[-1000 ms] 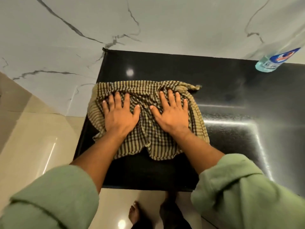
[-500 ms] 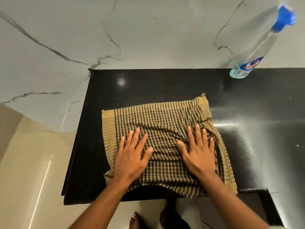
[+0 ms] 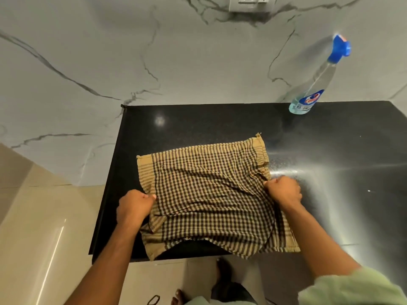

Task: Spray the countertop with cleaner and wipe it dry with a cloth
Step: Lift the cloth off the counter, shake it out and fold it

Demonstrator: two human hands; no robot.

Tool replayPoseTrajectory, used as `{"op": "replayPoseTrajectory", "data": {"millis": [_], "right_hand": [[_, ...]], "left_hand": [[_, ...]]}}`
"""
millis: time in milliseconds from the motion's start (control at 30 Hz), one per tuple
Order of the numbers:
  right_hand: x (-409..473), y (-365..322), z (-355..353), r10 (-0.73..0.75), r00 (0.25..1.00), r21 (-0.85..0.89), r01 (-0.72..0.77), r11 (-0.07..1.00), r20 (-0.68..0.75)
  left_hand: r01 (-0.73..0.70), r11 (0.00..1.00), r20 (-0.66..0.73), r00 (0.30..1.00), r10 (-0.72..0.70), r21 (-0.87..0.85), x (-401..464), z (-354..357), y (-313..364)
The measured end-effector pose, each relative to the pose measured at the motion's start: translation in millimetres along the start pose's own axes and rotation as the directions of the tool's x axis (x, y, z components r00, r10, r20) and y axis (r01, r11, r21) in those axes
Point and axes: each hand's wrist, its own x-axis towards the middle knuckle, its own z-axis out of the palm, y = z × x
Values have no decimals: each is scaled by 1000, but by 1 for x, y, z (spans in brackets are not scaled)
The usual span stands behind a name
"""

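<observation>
A: Where does the cloth [image 3: 211,199] lie?

B: Spread on the black bench [image 3: 330,194], toward its left end. It is checked tan and dark, rumpled, and its near edge hangs a little over the bench's front edge.

A: The hands?

B: Both on the cloth. The left hand [image 3: 134,208] is curled, pinching the cloth's left edge about midway along. The right hand [image 3: 284,191] is curled too, gripping the cloth's right edge. Each fist has fabric bunched in it; creases run across the cloth between them.

A: The cleaner?

B: The spray bottle [image 3: 312,89] stands at the back of the bench, beyond and to the right of the cloth, well apart from it. Clear body, blue trigger head, blue and red label, pale liquid low in it. It stands against the marbled wall [image 3: 110,62].

A: The bench surface?

B: To the right of the cloth it shows a streaky sheen. Whether that is wet spray or only glare cannot be told.

A: Anything else?

B: A wall socket [image 3: 251,2] above the cloth, at the top of the view. Pale floor tiles [image 3: 44,227] left of the bench. A green sleeve [image 3: 348,289] on the right arm. Bare toes [image 3: 178,297] on the floor below the cloth's near edge.
</observation>
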Motion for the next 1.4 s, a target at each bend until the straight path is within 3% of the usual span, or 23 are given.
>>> {"op": "replayPoseTrajectory", "data": {"millis": [67, 133, 167, 200, 367, 533, 633, 733, 900, 967, 1133, 1233, 1333, 1400], "right_hand": [[5, 1, -9, -92, 991, 308, 59, 950, 94], [8, 0, -21, -121, 980, 546, 16, 837, 156], [9, -1, -26, -115, 975, 608, -24, 793, 188], [11, -4, -31, -111, 969, 641, -58, 765, 222], [24, -14, -60, -164, 905, 693, -174, 699, 392], [24, -29, -125, -340, 909, 804, 9, 594, 241], [21, -52, -170, -491, 858, 892, 98, 441, 149], [26, -76, -209, -599, 798, 928, 168, 333, 71], [41, -108, -262, -750, 661, 831, 429, 354, -22], [44, -121, -276, -773, 630, 787, 510, 347, -67], [40, -143, -299, -814, 564, 716, 626, 310, -141], [38, -145, -304, -797, 579, 709, 635, 308, -172], [30, -149, -303, -808, 551, 715, 650, 259, -209], [20, -152, -301, -813, 549, 795, 573, 197, -194]], "left_hand": [[40, 939, 40, 999, -28, -341, -2, -2, 3], [174, 692, 191, 980, -53, -701, -9, -8, 6], [212, 577, 238, 971, -31, -789, -12, -14, 6], [207, 528, 244, 970, 2, -824, -15, -21, 7], [57, 640, 155, 983, 99, -767, -30, -59, 11], [-293, 664, -187, 956, 228, -688, -46, -119, 35], [-530, 680, -360, 847, 391, -507, -50, -166, 50], [-678, 655, -435, 727, 530, -334, -46, -209, 58], [-741, 669, -598, 509, 619, 62, -39, -256, 82], [-740, 671, -658, 483, 578, 46, -39, -268, 93], [-767, 622, -686, 539, 489, -160, -52, -286, 110], [-800, 512, -685, 563, 462, -312, -55, -295, 112], [-807, 508, -729, 538, 423, -301, -50, -303, 109], [-825, 468, -770, 511, 381, -316, -52, -307, 114]]}}
